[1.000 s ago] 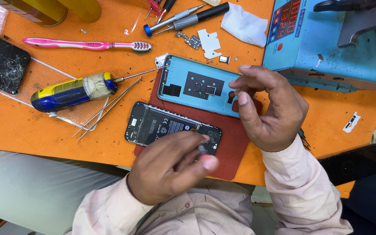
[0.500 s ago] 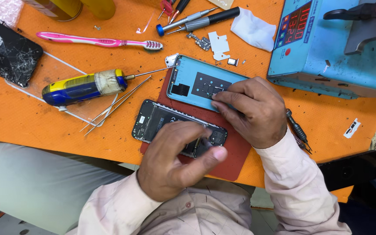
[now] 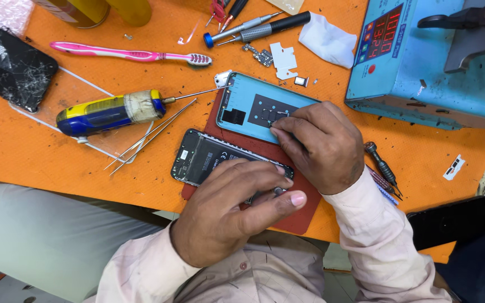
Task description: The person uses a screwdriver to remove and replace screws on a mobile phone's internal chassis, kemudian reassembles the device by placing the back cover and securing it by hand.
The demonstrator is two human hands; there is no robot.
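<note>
Your left hand (image 3: 225, 216) lies flat on the opened phone (image 3: 209, 157), pinning it to the red mat (image 3: 304, 216) on the orange tabletop (image 3: 29, 151), while your right hand (image 3: 324, 146) presses pinched fingertips onto the blue back cover's (image 3: 248, 101) dark patch, grip closed on nothing I can make out.

Orange tabletop (image 3: 57, 163) under my hands; dark red mat (image 3: 304, 216) near its front edge carries a light blue back cover (image 3: 248, 101) with black patches and an opened black phone (image 3: 203, 157). Pink toothbrush (image 3: 124, 54), yellow-and-blue tool (image 3: 108, 112), black cracked screen (image 3: 9, 64) with web-like fractures toward the left edge; blue machine (image 3: 422, 67) at the right rear corner. My sleeves pale pink.
</note>
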